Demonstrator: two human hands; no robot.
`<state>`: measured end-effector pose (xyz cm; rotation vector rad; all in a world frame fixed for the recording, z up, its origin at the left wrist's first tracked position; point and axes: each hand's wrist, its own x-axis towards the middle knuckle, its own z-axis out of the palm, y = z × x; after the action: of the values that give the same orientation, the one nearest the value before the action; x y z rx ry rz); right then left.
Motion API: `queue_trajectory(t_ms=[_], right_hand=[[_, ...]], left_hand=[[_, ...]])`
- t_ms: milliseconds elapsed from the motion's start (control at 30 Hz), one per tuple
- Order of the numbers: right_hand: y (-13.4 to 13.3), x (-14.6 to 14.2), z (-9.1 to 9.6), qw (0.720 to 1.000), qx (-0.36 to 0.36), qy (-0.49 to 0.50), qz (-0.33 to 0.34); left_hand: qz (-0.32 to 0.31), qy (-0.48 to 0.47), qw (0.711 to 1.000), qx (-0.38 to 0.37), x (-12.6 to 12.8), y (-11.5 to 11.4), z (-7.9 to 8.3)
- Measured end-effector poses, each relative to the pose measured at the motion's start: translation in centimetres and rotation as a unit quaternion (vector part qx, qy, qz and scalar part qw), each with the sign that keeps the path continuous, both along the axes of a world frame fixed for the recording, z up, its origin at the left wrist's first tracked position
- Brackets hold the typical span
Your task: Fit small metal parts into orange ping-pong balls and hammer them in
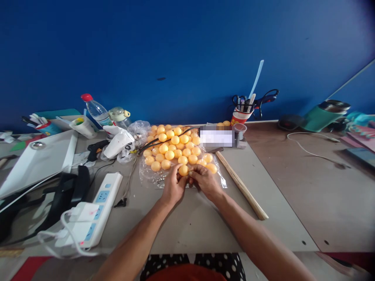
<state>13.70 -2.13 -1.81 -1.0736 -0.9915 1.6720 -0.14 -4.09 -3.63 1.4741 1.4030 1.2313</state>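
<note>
Over the near edge of a clear plastic bag, an orange ping-pong ball is held between my two hands. My left hand curls around its left side, fingers closed. From the right, my right hand pinches at the ball with bent fingers and thumb; its lower fingers are partly hidden. Many more orange ping-pong balls lie just beyond my hands, on and in the bag. A black cable crosses the pile.
A hammer with a wooden handle lies to the right. On the left are a white power strip, black plastic parts and a white tray. Along the blue wall stand a bottle, a paper cup of tools and a green tumbler.
</note>
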Motion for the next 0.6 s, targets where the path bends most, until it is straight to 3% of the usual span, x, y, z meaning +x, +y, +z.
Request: queue_trajectory(t_ms=[333,600], right_hand=[[0.1,-0.1,-0.1,0.999,0.004,-0.027,-0.028],[1.1,0.6,0.3,0.992,-0.029,0.124,0.022]], left_hand=[[-0.006,-0.021,1.000,-0.008,0.2,0.0,-0.3],[-0.036,-0.141,0.989,-0.026,0.0,1.0,0.6]])
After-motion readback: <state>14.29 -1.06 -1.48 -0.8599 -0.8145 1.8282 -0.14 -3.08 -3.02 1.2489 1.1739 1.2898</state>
